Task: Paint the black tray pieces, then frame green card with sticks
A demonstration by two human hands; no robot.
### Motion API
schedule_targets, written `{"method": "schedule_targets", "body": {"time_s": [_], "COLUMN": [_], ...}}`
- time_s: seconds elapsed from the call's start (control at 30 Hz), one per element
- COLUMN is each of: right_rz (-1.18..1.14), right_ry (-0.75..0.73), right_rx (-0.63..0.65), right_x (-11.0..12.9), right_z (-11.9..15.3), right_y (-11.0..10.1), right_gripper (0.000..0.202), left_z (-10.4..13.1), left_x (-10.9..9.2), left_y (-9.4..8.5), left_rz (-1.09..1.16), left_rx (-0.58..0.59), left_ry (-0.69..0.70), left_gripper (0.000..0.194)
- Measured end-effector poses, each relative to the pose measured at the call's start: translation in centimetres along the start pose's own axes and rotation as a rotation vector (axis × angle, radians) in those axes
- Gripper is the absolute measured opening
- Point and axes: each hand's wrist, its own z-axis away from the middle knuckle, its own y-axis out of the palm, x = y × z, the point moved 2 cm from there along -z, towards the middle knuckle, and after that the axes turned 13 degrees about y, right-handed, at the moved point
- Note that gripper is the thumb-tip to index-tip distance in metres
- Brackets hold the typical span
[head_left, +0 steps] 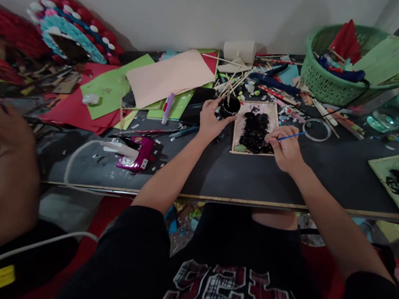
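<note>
Left hand [211,122]: curled around black cup [230,108]; keep upright.
Right hand [286,150]: pinching blue brush [297,134], centre-right; stroke lightly.
Panel [239,125]: keep flat.

On the tabletop [334,177], about you:
- Beyond and right of your right hand [286,150]: green basket [329,86], filled; clear bottle [390,110].
- Just right of that hand: clear ring [317,129].
- Left of your left hand [211,121]: purple marker [168,108]; pale pink sheet [170,78], overlapping green paper [109,88].
- Nearer you, left: magenta object [140,154].
</note>
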Motion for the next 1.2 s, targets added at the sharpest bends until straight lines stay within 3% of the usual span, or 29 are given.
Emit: {"method": "schedule_targets", "body": {"time_s": [0.2,0.37,0.97,1.1,1.2], "right_rz": [0.013,0.004,0.022,-0.048,-0.039], "right_ry": [-0.013,-0.006,0.019,0.06,0.073], "right_rx": [0.031,-0.048,0.027,-0.062,-0.046], "right_x": [0.3,0.2,-0.2,-0.1,0.0], "right_z": [-0.1,-0.1,-0.1,-0.2,-0.3], "right_y": [-0.1,-0.5,0.2,-0.2,-0.3], "right_gripper": [0.046,0.045,0.047,0.048,0.049], "left_z": [0.1,0.2,0.1,0.2,0.1], "left_x": [-0.9,-0.9,-0.9,-0.6,-0.5], "left_y": [-0.3,-0.3,-0.1,-0.1,-0.2], "left_rz": [0.014,0.029,0.051,0.028,0.021], "left_rx": [0.034,0.039,0.03,0.02,0.029], "left_ry": [0.003,0.023,0.035,0.055,0.049], "left_gripper": [0.078,0.078,0.08,0.076,0.076]}}
